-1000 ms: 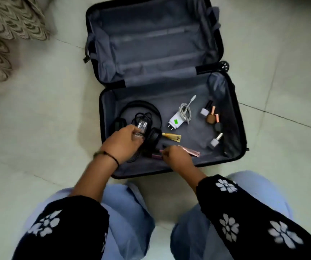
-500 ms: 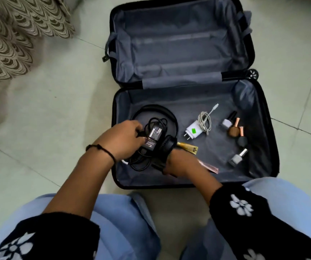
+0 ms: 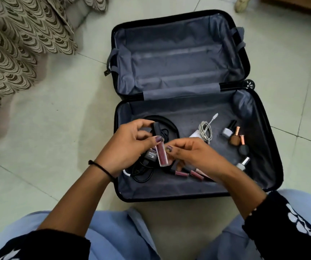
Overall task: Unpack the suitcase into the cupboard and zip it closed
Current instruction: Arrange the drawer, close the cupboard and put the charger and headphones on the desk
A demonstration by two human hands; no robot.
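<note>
1 suitcase [image 3: 177, 61], black shell w/ grey lining, lies unzipped & flat on the tiled floor [image 3: 57, 119], ctr to right of frame. Lid half is towards the top, packed half towards the btm.

Both hands meet over the left part of the packed half. Left hand [image 3: 126, 147]: fingers curled round a black power adapter [image 3: 152, 155], its cable [image 3: 141, 175] looping down onto the lining. Its thumb sits on the top end of a dark-red lip-gloss tube [image 3: 162, 155]. Right hand [image 3: 194, 154]: fingers curled in, thumb against the tube's right side. So the tube is pinched between the two hands, approx. upright. Can't tell which hand bears it.

- Behind the left hand: band of black headphones [image 3: 167, 120].
- On the lining under the right hand: 2 more lip tubes [image 3: 181, 173].
- Just beyond the right hand: white charger cable [image 3: 205, 131], coiled.
- Right side of the packed half: cluster of small nail-polish bottles [image 3: 234, 140].

Further out: black thread band [image 3: 102, 168] on the left wrist, and black sleeves w/ white flowers [image 3: 297, 226]. Light-blue trousers [image 3: 113, 233] sit at btm of frame, patterned fabric [image 3: 10, 44] upper left.
</note>
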